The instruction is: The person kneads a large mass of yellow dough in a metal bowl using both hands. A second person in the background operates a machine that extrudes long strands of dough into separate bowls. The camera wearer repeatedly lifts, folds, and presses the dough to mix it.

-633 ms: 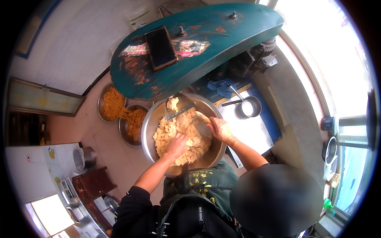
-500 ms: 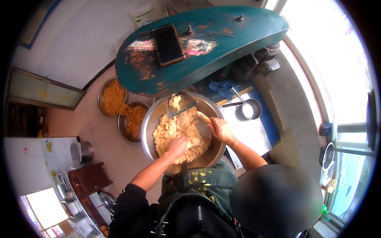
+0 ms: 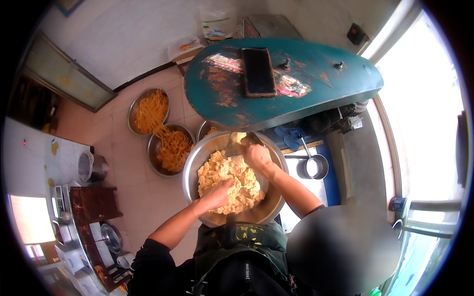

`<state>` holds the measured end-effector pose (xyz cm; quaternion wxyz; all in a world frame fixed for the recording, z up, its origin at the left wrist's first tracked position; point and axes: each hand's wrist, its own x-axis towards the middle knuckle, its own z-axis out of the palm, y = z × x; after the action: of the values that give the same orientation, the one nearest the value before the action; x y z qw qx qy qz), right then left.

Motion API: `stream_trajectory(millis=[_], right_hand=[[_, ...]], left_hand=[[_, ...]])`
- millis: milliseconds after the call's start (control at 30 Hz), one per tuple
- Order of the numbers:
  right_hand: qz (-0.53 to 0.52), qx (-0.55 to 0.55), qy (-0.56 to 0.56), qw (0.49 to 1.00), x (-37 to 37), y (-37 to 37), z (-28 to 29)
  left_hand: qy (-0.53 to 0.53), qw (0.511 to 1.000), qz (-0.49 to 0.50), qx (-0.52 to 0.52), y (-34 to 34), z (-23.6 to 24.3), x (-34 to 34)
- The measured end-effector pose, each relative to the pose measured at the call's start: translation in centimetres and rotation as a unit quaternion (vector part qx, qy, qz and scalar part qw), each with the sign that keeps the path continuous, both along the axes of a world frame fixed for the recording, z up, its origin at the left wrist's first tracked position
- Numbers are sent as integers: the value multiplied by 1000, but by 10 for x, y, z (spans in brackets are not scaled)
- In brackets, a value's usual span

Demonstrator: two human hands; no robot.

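A large metal bowl (image 3: 189, 173) full of crumbly pale-yellow dough (image 3: 237, 183) stands in front of me, below a worn green machine (image 3: 316, 64). My left hand (image 3: 217, 195) is closed, its fingers sunk in the dough at the bowl's near left. At the far side of the bowl, my right hand (image 3: 258, 157) is curled beside the machine's dark feed opening (image 3: 233, 147). A lump of dough sits at that opening. The right fingertips are hidden, and what they grip cannot be made out.
Orange-yellow noodles fill two metal bowls (image 3: 151, 157) on the floor at the left; another bowl is partly behind the big one. A phone (image 3: 259, 72) lies on the machine. To the right is a small saucepan (image 3: 316, 166), with a blue cloth (image 3: 290, 137) behind it.
My right hand has gone from the bowl's right side, where it held a lump of dough, to the machine's feed opening. The left hand stays in the dough. The whole view has shifted.
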<state>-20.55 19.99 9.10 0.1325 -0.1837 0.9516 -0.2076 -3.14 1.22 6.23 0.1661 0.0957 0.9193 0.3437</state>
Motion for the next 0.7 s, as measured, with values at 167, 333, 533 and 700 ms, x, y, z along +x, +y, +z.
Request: stream_trajectory(millis=[167,333,533,700], right_hand=[[5,-19,56,998,-10,0,-16],[-11,23,32,999,-10,2,-6],[-28,-2,49,998,-16,-1,-19],[-29,26,35,999,-21,4,-19]], left_hand=[[-102,984,82,124,-21,3,-4],[-251,909,110,315,-33,-16,-2],[-268,870,79,405,-31,-20,2],[-257,894,134,341,-31,-35,8]])
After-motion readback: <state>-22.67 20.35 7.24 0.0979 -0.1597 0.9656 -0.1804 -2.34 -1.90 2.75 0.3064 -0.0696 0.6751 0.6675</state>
